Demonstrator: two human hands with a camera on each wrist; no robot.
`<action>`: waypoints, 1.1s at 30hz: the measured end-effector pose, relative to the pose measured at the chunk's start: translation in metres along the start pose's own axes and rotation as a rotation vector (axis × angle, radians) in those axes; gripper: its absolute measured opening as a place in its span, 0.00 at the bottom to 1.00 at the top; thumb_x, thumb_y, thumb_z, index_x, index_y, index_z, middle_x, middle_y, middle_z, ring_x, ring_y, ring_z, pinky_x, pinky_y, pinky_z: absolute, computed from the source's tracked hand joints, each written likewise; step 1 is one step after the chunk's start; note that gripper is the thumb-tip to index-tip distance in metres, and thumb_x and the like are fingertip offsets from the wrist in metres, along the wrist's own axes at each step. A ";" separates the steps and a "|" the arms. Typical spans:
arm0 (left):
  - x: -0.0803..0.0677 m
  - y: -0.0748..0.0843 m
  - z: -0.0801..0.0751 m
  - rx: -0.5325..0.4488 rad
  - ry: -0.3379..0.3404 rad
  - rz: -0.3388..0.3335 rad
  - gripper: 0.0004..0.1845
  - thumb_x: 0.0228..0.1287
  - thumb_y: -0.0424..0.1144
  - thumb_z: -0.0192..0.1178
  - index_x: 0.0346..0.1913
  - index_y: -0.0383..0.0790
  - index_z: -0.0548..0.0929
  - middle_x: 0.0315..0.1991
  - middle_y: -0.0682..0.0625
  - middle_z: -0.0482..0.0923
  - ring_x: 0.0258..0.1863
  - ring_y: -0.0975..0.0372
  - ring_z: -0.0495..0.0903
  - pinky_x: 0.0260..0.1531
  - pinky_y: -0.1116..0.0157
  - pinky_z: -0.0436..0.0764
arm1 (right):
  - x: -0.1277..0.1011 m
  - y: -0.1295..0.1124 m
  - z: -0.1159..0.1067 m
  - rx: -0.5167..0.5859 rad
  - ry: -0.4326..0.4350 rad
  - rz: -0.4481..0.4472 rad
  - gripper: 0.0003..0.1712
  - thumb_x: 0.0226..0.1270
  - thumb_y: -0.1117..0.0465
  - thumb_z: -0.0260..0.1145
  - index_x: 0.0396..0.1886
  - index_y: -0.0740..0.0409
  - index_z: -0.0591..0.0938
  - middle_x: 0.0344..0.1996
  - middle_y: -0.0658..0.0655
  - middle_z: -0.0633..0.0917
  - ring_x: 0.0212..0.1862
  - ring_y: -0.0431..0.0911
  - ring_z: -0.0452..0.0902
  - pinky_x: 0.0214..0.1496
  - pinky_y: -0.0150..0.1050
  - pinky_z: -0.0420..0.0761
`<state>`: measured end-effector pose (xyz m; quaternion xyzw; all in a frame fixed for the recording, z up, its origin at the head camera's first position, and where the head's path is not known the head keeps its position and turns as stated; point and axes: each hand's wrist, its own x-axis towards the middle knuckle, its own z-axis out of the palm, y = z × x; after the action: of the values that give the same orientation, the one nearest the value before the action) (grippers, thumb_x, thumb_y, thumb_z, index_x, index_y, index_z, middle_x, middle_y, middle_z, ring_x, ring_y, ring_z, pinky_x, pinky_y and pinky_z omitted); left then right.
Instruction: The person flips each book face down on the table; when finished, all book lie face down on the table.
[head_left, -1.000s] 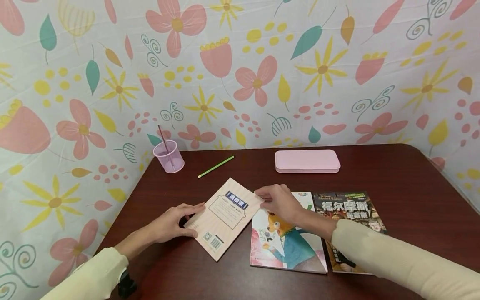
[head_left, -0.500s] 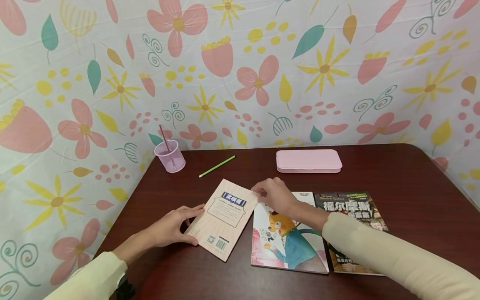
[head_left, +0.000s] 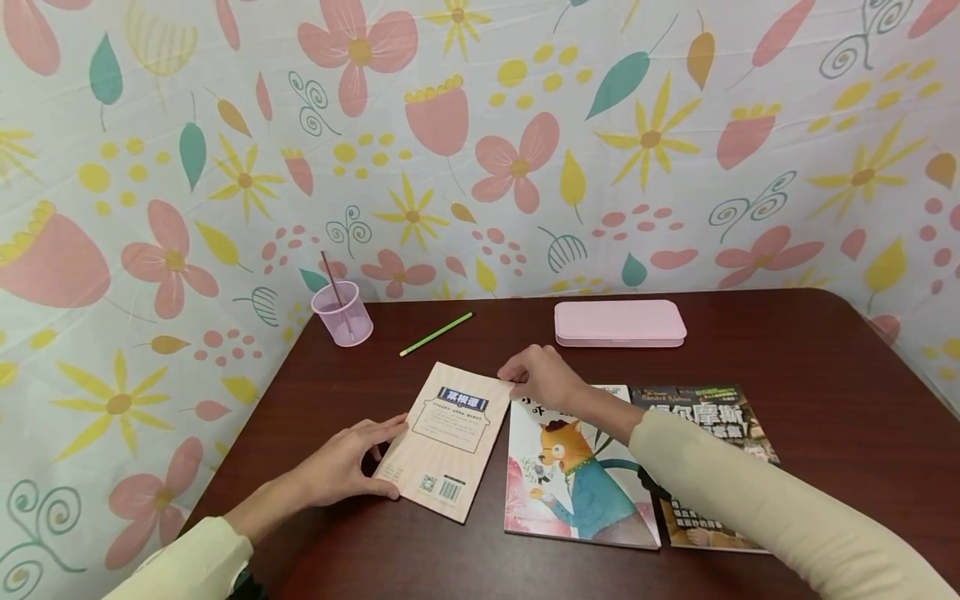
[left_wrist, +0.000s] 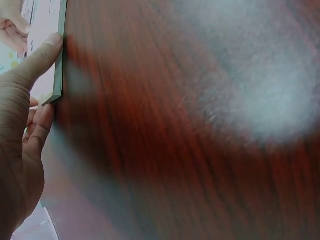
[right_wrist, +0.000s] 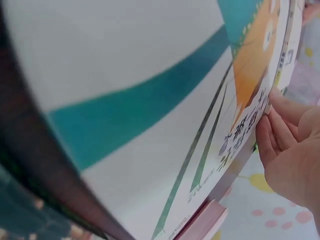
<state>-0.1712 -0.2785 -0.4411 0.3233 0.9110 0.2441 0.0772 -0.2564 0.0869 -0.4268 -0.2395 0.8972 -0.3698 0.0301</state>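
A beige paperback (head_left: 452, 440) lies back cover up on the dark wooden table (head_left: 825, 358), left of a fox picture book (head_left: 581, 479). My left hand (head_left: 369, 463) grips its lower left edge, thumb along the side; in the left wrist view the thumb (left_wrist: 35, 62) presses the paperback's edge (left_wrist: 59, 55). My right hand (head_left: 527, 377) pinches the paperback's top right corner, with the forearm lying over the fox picture book. The right wrist view shows the fox picture book's cover (right_wrist: 150, 100) close up, and my right hand's fingers (right_wrist: 280, 135) at its far edge.
A dark-covered book (head_left: 716, 417) lies right of the fox book. At the back stand a pink pencil case (head_left: 619, 323), a green pencil (head_left: 437, 333) and a pink cup (head_left: 343, 315) holding a stick. A flowered cloth hangs behind and beside the table.
Both hands have turned the beige paperback clockwise, so it lies nearly parallel to the fox book. My right hand moved away from me with the corner.
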 end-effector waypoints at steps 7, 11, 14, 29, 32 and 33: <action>-0.004 0.005 0.005 0.030 0.042 -0.016 0.51 0.55 0.58 0.81 0.76 0.35 0.74 0.78 0.45 0.69 0.42 0.69 0.77 0.44 0.67 0.81 | 0.007 0.005 -0.002 0.132 -0.029 0.045 0.17 0.61 0.76 0.78 0.51 0.67 0.91 0.45 0.58 0.92 0.43 0.48 0.86 0.46 0.40 0.88; -0.007 0.010 0.008 0.065 0.072 -0.022 0.51 0.54 0.59 0.81 0.75 0.33 0.75 0.77 0.45 0.71 0.42 0.69 0.78 0.44 0.65 0.81 | 0.011 0.003 0.000 0.142 -0.028 0.088 0.17 0.60 0.76 0.79 0.50 0.65 0.91 0.44 0.57 0.92 0.42 0.47 0.84 0.45 0.38 0.87; -0.009 0.014 0.010 0.094 0.090 -0.025 0.51 0.54 0.60 0.81 0.75 0.33 0.75 0.76 0.44 0.72 0.43 0.69 0.80 0.44 0.64 0.82 | 0.014 0.002 0.002 0.136 -0.020 0.112 0.17 0.59 0.76 0.79 0.48 0.64 0.92 0.43 0.55 0.92 0.42 0.46 0.85 0.45 0.38 0.87; -0.012 0.024 0.021 0.268 0.197 0.004 0.53 0.50 0.68 0.80 0.71 0.34 0.79 0.71 0.45 0.78 0.60 0.57 0.79 0.55 0.48 0.83 | 0.021 -0.002 0.007 0.051 -0.016 0.077 0.16 0.56 0.75 0.81 0.46 0.61 0.93 0.40 0.54 0.92 0.43 0.47 0.87 0.47 0.38 0.88; -0.012 0.026 0.022 0.283 0.204 0.000 0.55 0.49 0.72 0.78 0.71 0.35 0.79 0.69 0.47 0.79 0.62 0.56 0.78 0.58 0.49 0.82 | 0.021 -0.003 0.006 0.055 -0.024 0.073 0.16 0.57 0.75 0.81 0.46 0.62 0.93 0.40 0.54 0.93 0.43 0.47 0.87 0.47 0.38 0.88; -0.012 0.026 0.023 0.286 0.205 -0.002 0.56 0.48 0.73 0.77 0.72 0.35 0.79 0.68 0.47 0.79 0.63 0.57 0.77 0.59 0.50 0.82 | 0.021 -0.003 0.006 0.055 -0.025 0.070 0.16 0.57 0.75 0.81 0.46 0.62 0.93 0.40 0.54 0.93 0.43 0.47 0.87 0.47 0.38 0.88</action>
<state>-0.1408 -0.2598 -0.4483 0.3035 0.9399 0.1435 -0.0628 -0.2724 0.0713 -0.4264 -0.2117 0.8940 -0.3902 0.0611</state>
